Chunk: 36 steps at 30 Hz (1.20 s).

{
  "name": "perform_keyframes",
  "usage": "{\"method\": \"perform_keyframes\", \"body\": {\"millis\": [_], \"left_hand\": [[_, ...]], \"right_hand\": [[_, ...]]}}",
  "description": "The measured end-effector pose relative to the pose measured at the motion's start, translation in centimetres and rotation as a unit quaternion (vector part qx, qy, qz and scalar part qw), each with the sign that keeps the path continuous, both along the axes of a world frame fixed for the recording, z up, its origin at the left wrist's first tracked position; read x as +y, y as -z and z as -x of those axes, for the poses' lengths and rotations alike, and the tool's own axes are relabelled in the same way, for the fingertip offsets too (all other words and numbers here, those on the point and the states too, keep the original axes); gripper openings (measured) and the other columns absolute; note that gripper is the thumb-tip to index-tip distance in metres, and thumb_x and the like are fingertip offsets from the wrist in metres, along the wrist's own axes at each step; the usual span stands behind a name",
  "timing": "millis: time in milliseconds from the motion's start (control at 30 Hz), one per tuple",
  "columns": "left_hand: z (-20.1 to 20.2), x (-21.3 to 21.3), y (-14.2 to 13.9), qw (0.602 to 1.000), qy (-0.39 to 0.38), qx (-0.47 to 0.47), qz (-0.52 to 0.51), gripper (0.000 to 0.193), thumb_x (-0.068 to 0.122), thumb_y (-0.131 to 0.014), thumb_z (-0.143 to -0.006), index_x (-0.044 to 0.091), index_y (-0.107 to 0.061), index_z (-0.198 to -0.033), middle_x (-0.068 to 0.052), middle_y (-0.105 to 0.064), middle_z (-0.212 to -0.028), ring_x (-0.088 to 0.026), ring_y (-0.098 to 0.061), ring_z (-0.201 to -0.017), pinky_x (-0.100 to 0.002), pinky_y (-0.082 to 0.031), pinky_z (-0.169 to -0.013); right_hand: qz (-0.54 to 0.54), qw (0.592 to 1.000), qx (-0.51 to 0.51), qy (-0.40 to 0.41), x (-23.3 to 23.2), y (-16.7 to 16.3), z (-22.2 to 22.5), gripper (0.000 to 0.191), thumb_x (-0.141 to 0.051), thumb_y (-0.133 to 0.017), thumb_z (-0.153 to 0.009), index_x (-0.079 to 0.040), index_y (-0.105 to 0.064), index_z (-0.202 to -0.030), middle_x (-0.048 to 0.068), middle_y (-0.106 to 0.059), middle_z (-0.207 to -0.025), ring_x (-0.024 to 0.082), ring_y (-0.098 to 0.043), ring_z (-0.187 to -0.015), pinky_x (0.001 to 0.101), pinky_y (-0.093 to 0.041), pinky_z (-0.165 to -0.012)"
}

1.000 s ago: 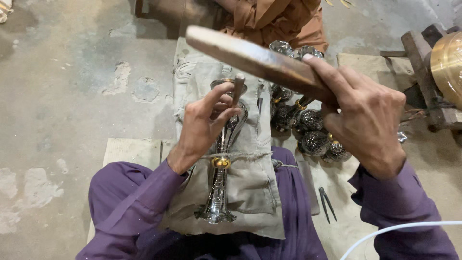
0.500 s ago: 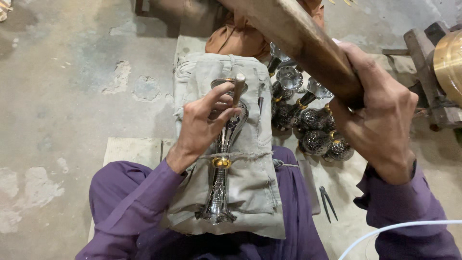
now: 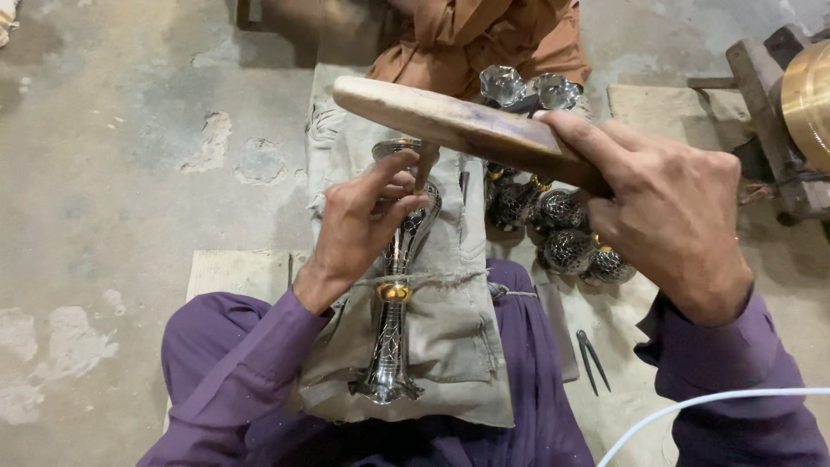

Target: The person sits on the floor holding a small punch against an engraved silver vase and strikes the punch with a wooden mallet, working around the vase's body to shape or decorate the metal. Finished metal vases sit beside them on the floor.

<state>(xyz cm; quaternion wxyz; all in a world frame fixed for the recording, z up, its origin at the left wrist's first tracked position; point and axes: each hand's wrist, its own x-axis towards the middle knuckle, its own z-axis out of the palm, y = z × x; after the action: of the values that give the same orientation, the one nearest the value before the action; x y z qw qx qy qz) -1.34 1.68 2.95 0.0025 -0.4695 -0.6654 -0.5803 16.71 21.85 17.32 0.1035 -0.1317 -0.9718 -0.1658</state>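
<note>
Nearest, a silver vase (image 3: 393, 346) with a gold band lies lengthwise on a grey cloth (image 3: 450, 329) draped over the purple-clad lap, foot toward the person. Just above it, the left hand (image 3: 363, 229) curls around the vase's upper body, fingertips pinching a small tool against the metal. The right hand (image 3: 670, 216) is clenched tight on a flat wooden mallet (image 3: 458, 130), held level over the vase's mouth. Beyond, perforated silver globes (image 3: 562, 238) cluster on the floor, and a person in an orange garment (image 3: 493, 35) sits farthest back.
</note>
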Motion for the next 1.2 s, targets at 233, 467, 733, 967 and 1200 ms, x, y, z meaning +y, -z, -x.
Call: {"method": "perform_keyframes", "body": {"millis": [233, 467, 733, 967, 1200], "left_hand": [[0.7, 0.2, -1.3, 0.997, 0.060, 0.021, 0.046, 0.047, 0.006, -0.074, -0.094, 0.011, -0.059, -0.139, -0.011, -0.079, -0.102, -0.019, -0.080, -0.093, -0.032, -0.065, -0.078], [1.6, 0.6, -2.6, 0.985, 0.113, 0.076, 0.106, 0.053, 0.011, -0.076, -0.091, 0.015, -0.059, -0.141, -0.011, -0.078, -0.101, -0.022, -0.079, -0.087, -0.037, -0.062, -0.077], [2.4, 1.6, -3.5, 0.969, 0.158, 0.121, 0.144, 0.052, 0.012, -0.075, -0.087, 0.018, -0.062, -0.137, -0.008, -0.079, -0.098, -0.023, -0.078, -0.083, -0.039, -0.061, -0.074], [3.0, 2.1, -4.5, 0.952, 0.205, 0.141, 0.178, 0.052, 0.008, -0.073, -0.087, 0.018, -0.063, -0.137, -0.008, -0.079, -0.091, -0.024, -0.077, -0.081, -0.042, -0.058, -0.072], [3.2, 2.8, -5.6, 0.922, 0.217, 0.197, 0.252, 0.045, 0.010, -0.071, -0.087, 0.020, -0.068, -0.131, -0.012, -0.076, -0.086, -0.033, -0.071, -0.072, -0.047, -0.054, -0.066]], "right_hand": [[0.195, 0.977, 0.090, -0.008, 1.6, 2.9, -1.0, 0.064, -0.006, -0.068, -0.094, -0.026, -0.050, -0.152, 0.008, -0.074, -0.104, 0.020, -0.072, -0.075, 0.0375, -0.059, -0.063], [0.249, 0.953, 0.170, -0.021, 1.0, 5.9, -2.7, 0.057, -0.004, -0.069, -0.085, -0.018, -0.055, -0.139, 0.014, -0.075, -0.105, 0.028, -0.072, -0.083, 0.0443, -0.058, -0.071], [0.286, 0.937, 0.194, 0.058, 0.8, 10.9, -4.6, 0.059, -0.003, -0.068, -0.083, -0.015, -0.056, -0.139, 0.013, -0.075, -0.104, 0.026, -0.074, -0.082, 0.0402, -0.062, -0.073], [0.320, 0.907, 0.271, 0.024, 0.0, 14.2, -5.0, 0.047, -0.006, -0.070, -0.088, -0.012, -0.056, -0.132, 0.013, -0.073, -0.106, 0.026, -0.073, -0.090, 0.0387, -0.060, -0.077], [0.347, 0.900, 0.242, 0.102, -0.6, 18.0, -6.0, 0.045, 0.001, -0.071, -0.088, -0.001, -0.059, -0.131, 0.014, -0.073, -0.096, 0.017, -0.072, -0.081, 0.0332, -0.058, -0.072]]}}
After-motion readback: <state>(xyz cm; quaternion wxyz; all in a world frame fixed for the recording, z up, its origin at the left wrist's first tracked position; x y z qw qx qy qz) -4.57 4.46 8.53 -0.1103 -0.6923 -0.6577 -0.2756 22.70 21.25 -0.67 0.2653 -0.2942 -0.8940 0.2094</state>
